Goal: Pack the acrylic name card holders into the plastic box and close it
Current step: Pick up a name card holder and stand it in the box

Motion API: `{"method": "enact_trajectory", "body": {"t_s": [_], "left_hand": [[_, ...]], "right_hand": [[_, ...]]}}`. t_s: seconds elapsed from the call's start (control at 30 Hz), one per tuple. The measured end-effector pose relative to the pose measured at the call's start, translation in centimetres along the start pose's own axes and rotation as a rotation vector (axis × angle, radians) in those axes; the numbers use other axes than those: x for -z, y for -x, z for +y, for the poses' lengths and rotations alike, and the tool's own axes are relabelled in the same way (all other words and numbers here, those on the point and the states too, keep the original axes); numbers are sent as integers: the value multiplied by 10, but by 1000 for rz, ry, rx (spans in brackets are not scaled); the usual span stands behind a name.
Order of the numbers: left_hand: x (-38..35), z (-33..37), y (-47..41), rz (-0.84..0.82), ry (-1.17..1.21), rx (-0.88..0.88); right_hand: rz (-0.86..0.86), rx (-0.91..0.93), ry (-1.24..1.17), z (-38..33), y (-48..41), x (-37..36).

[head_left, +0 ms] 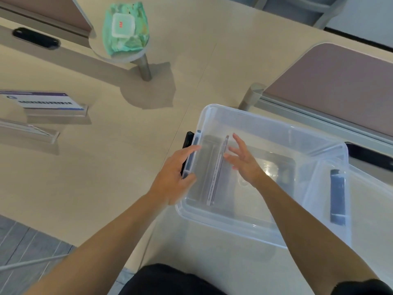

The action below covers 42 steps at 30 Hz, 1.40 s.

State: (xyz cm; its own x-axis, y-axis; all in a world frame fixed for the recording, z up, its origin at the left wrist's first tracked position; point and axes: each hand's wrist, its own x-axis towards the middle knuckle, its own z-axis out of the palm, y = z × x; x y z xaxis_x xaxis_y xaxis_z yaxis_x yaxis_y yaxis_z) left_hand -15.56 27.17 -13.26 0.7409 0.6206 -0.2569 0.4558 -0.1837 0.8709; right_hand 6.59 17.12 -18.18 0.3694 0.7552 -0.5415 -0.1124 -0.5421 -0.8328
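A clear plastic box [240, 228] stands open on the table in front of me. Inside it, near the left wall, one acrylic name card holder [217, 171] stands on edge. My left hand [174, 173] grips the box's left rim at its dark handle clip. My right hand [244, 160] is inside the box with its fingers spread, just right of the holder; contact is unclear. Two more name card holders lie on the table at the far left, one with a printed card [53, 105] and one nearer me [29, 133]. The lid [361, 209] lies at the box's right.
A green pack of wet wipes [125, 28] sits on a small round stand at the back. Desk dividers stand at the back right [331, 86] and back left. A black cable port [36, 38] is set in the table at the far left. Floor shows at lower left.
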Motion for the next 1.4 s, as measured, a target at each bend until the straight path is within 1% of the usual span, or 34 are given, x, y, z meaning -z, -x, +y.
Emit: {"method": "enact_trajectory", "body": {"t_s": [0.1, 0.2, 0.33, 0.73, 0.83, 1.03, 1.2, 1.4], "left_hand": [[-1, -2, -1, 0, 7, -7], [-2, -1, 0, 4, 15, -9], [-2, -1, -1, 9, 15, -4], [-3, -8, -3, 17, 24, -21], [-4, -8, -3, 22, 26, -24], [-4, -10, -4, 23, 19, -38], [-4, -9, -5, 19, -3, -29], [-3, -6, -3, 28, -35, -48]], "right_hand": [[-112, 6, 56, 5, 19, -4], [-199, 55, 250, 12, 32, -13], [-148, 6, 281, 12, 25, -15], [-180, 55, 190, -4, 9, -38], [-178, 73, 214, -4, 8, -40], [-172, 55, 350, -4, 8, -43], [-165, 66, 366, -2, 6, -44], [-187, 85, 330, -2, 5, -46]]}}
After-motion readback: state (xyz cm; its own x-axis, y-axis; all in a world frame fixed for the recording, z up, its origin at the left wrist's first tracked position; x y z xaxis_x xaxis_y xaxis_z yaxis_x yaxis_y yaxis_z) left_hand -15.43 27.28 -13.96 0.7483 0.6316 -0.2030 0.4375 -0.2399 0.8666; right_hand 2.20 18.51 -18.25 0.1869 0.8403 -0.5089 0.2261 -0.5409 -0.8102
